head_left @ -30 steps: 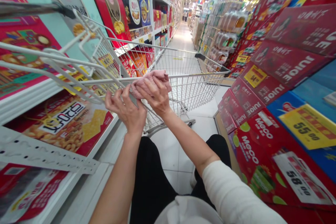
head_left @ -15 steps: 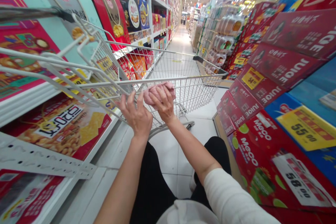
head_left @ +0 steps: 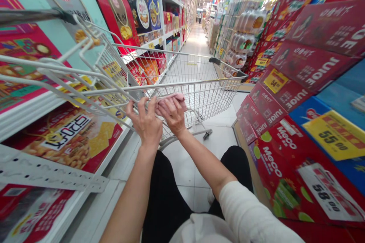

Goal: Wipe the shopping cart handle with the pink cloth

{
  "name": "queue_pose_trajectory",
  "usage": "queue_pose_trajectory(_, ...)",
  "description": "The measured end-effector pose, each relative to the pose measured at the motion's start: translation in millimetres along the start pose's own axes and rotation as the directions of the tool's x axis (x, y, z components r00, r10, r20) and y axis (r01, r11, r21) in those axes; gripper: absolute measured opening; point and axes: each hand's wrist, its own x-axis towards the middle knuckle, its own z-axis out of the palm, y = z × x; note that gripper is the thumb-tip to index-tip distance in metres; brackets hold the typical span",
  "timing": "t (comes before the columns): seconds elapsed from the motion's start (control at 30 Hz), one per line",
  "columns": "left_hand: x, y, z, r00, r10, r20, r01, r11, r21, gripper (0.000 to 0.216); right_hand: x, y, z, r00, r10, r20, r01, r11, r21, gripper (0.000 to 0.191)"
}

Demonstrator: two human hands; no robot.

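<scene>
Cloth [head_left: 180, 98] on cart's [head_left: 205, 81] side mesh, just below top rail; both your hands there.

Your R hand [head_left: 174, 117] presses the pink cloth, fingers close together & bent over it. Your L hand [head_left: 148, 124] is just beside, fingers spread & curled toward the wires; can't tell if tips touch. Edges: cart's L end overlaps the shelf [head_left: 28, 104] in view, gap unclear; front edge, w/ dark corner cap [head_left: 215, 60], reaches toward stacked cartons [head_left: 273, 155], which run close along your R knee [head_left: 236, 167]. Room: tiled floor [head_left: 182, 165] btwn cart & you, plus aisle [head_left: 199, 41] beyond cart's far rim.
</scene>
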Motion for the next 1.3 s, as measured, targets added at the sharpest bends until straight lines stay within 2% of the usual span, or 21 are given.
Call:
queue_pose_trajectory(0.1, -1, -2, -2, 1.000, 0.005, 0.017, -0.005, 1.000, -0.002, 0.053, -32, 9, 4, 0.998, -0.015, 0.060, 0.016, 1.000, -0.008, 0.019)
queue_pose_trajectory(0.2, -2, 0, 1, 1.000, -0.007, 0.018, 0.008, 1.000, -0.022, 0.053, -43, 12, 3, 0.999, -0.041, -0.026, 0.039, 0.998, -0.040, 0.017)
queue_pose_trajectory(0.3, -2, 4, 4, 1.000, -0.029, -0.003, 0.029, 0.999, -0.023, 0.045, -17, 7, 0, 0.996, -0.046, -0.080, 0.042, 0.997, -0.058, 0.022)
queue_pose_trajectory(0.37, -2, 6, 4, 0.999, -0.045, -0.021, 0.044, 0.999, -0.023, 0.043, 6, 4, 0, 0.998, -0.033, -0.062, 0.031, 0.999, -0.043, 0.028)
queue_pose_trajectory(0.43, -2, 7, 3, 0.999, -0.045, -0.022, 0.044, 0.999, -0.025, 0.044, 15, 5, 2, 0.999, -0.030, -0.024, 0.030, 0.999, -0.019, 0.030)
queue_pose_trajectory(0.5, -2, 6, 1, 1.000, -0.030, -0.003, 0.030, 0.999, -0.024, 0.045, 4, 10, 4, 0.999, -0.045, 0.029, 0.045, 0.999, 0.003, 0.028)
queue_pose_trajectory(0.6, -3, 3, -1, 0.999, -0.015, 0.031, 0.015, 0.999, -0.029, 0.050, -33, 24, 6, 0.990, -0.110, 0.089, 0.107, 0.994, 0.033, 0.025)
queue_pose_trajectory(0.67, -4, 2, -1, 0.999, -0.021, 0.042, 0.023, 0.999, -0.047, 0.051, -48, 35, 5, 0.985, -0.162, 0.064, 0.158, 0.986, 0.054, 0.025)
queue_pose_trajectory(0.73, -4, 2, 1, 0.999, -0.032, 0.044, 0.035, 0.997, -0.065, 0.051, -46, 43, 4, 0.984, -0.178, -0.001, 0.178, 0.982, 0.064, 0.027)
queue_pose_trajectory(0.9, -6, -2, 6, 1.000, -0.001, 0.026, 0.003, 0.998, -0.058, 0.057, -10, 53, 10, 0.981, 0.006, -0.193, 0.002, 0.999, 0.043, 0.033)
queue_pose_trajectory(0.97, -9, -5, 7, 1.000, 0.021, 0.017, -0.020, 0.999, -0.041, 0.061, -18, 54, 14, 0.984, 0.042, -0.175, -0.034, 0.998, 0.051, 0.031)
queue_pose_trajectory(1.07, -17, -9, 10, 0.999, 0.051, 0.011, -0.051, 0.999, -0.006, 0.067, -50, 56, 14, 0.991, 0.051, -0.122, -0.042, 0.996, 0.076, 0.027)
queue_pose_trajectory(1.13, -26, -11, 14, 0.999, 0.040, 0.002, -0.040, 0.999, 0.009, 0.067, -66, 58, 9, 0.985, 0.010, -0.174, 0.001, 0.998, 0.066, 0.025)
queue_pose_trajectory(1.23, -41, -11, 22, 0.999, -0.027, -0.025, 0.028, 0.999, 0.032, 0.060, -55, 62, 0, 0.962, -0.030, -0.271, 0.032, 0.999, 0.002, 0.027)
queue_pose_trajectory(1.3, -49, -11, 28, 0.997, -0.073, -0.039, 0.075, 0.996, 0.046, 0.056, -33, 65, -1, 0.966, 0.010, -0.258, -0.013, 1.000, -0.012, 0.028)
